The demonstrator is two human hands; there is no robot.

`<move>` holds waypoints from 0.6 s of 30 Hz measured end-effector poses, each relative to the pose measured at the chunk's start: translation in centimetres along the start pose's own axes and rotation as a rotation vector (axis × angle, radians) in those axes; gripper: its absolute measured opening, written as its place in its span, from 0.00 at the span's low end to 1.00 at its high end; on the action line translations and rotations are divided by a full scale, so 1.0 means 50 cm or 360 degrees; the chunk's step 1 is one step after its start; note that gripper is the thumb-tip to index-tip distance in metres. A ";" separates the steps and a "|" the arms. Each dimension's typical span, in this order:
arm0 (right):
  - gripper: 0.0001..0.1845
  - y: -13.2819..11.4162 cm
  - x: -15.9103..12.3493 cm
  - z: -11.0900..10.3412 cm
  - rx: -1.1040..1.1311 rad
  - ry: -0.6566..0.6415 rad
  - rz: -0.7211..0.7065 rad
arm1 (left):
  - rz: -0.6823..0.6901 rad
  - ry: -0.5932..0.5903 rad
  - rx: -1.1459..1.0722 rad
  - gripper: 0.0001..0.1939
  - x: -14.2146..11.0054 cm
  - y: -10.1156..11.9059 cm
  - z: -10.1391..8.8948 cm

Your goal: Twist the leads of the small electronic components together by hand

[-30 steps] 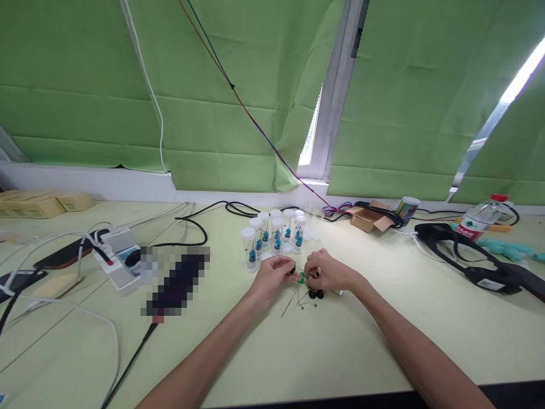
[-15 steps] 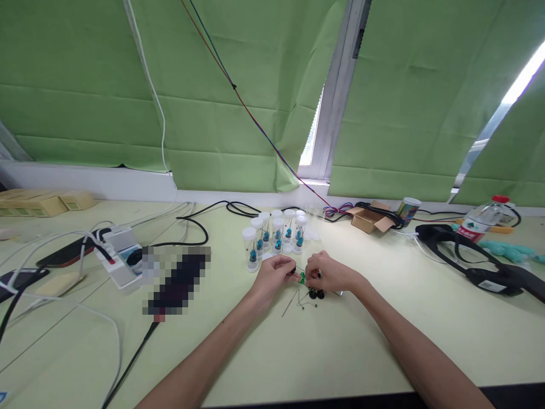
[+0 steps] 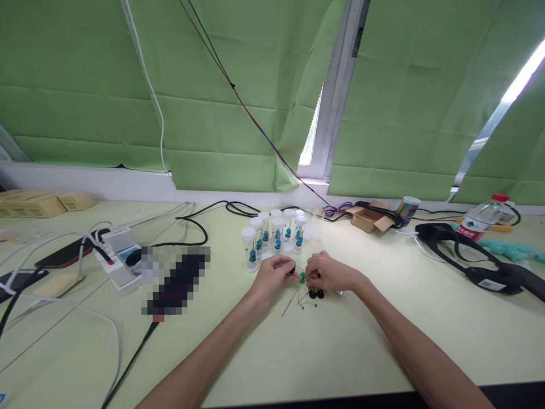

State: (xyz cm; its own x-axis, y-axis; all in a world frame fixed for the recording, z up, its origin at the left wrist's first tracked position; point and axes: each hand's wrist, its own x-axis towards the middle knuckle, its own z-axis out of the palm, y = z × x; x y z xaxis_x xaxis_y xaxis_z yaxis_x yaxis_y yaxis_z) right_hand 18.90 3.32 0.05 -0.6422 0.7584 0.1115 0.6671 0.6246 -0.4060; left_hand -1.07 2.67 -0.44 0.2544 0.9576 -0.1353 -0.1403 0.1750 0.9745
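Note:
Both hands meet over the middle of the pale green table (image 3: 340, 341). My left hand (image 3: 272, 276) and my right hand (image 3: 330, 272) are closed in pinches on a small green part (image 3: 302, 277) with a dark piece between their fingertips. Just below them lie two small black round parts (image 3: 315, 293) and thin wire leads (image 3: 298, 301). Right behind the hands stand several clear tubes with white caps (image 3: 275, 233) holding blue pieces.
A white power strip (image 3: 117, 255) with cables and a blurred dark device (image 3: 176, 281) sit to the left. A small cardboard box (image 3: 368, 217), a can (image 3: 407, 209), a water bottle (image 3: 481, 218) and a black headset (image 3: 468, 255) lie at the right. Green blinds hang behind.

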 end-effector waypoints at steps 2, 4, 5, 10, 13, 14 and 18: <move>0.06 0.001 0.001 0.002 0.0003 0.0000 -0.0004 | 0.0000 0.0003 -0.0012 0.07 -0.001 0.001 0.000; 0.07 0.002 0.001 0.004 0.0001 0.0006 -0.0003 | 0.0004 0.0001 -0.0021 0.08 -0.001 0.001 0.000; 0.07 0.002 0.001 0.004 -0.0002 0.0009 -0.0003 | 0.0009 0.0001 -0.0023 0.08 -0.001 0.001 0.000; 0.08 -0.002 0.001 0.002 0.0003 0.0030 0.0021 | 0.0019 -0.0007 0.0000 0.08 0.000 0.000 -0.001; 0.06 -0.008 0.001 -0.003 0.0061 0.0118 0.0071 | 0.0007 -0.0002 0.0016 0.08 -0.001 0.001 -0.001; 0.06 -0.010 0.001 -0.004 0.0094 0.0166 0.0089 | 0.0008 -0.0003 0.0017 0.08 -0.001 0.002 0.000; 0.06 -0.012 0.002 -0.005 0.0262 0.0328 0.0156 | 0.0004 -0.0025 0.0018 0.09 -0.001 0.003 0.001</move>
State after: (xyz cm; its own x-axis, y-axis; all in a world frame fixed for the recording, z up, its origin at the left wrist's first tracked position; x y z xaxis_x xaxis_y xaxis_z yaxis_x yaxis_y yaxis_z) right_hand 18.54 3.08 0.54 -0.4760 0.8462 0.2396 0.6412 0.5204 -0.5640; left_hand -1.06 2.61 -0.29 0.2691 0.9543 -0.1304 -0.1302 0.1702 0.9768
